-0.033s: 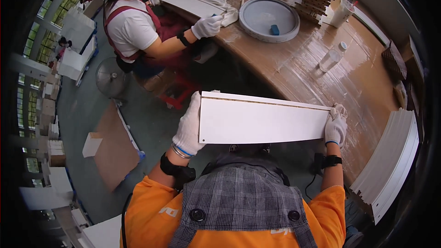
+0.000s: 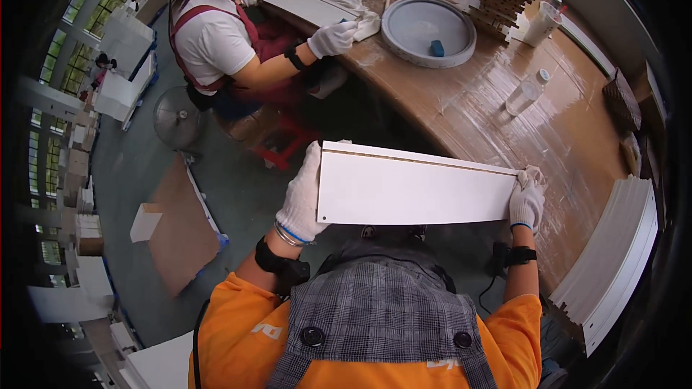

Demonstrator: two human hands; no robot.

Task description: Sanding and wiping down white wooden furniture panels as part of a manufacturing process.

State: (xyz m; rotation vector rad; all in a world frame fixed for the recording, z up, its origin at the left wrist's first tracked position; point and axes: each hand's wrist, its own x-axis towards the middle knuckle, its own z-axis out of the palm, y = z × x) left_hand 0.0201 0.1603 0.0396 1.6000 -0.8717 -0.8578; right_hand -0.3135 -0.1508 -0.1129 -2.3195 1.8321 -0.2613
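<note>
A long white panel [image 2: 418,187] with a groove along its far edge and a small dark hole at its near left corner is held up in front of my body. My left hand [image 2: 301,194], in a white knitted glove, grips the panel's left end. Around the right end is my gloved right hand [image 2: 527,202]. Pale bunched material [image 2: 532,174], perhaps a cloth, shows at its fingertips; I cannot tell for sure. Both hands' fingers are partly hidden behind the panel.
The brown table [image 2: 461,115] stretches ahead and right, bearing a round grey basin [image 2: 418,21] with a blue sponge [image 2: 437,48], a clear bottle [image 2: 525,94] and stacked panels [image 2: 609,252]. At left, a seated co-worker [image 2: 216,43] handles another white panel [image 2: 303,3].
The panel's left end and my left hand sit slightly farther right, while my right hand stays nearly in place. The surroundings have shifted a little in the view.
</note>
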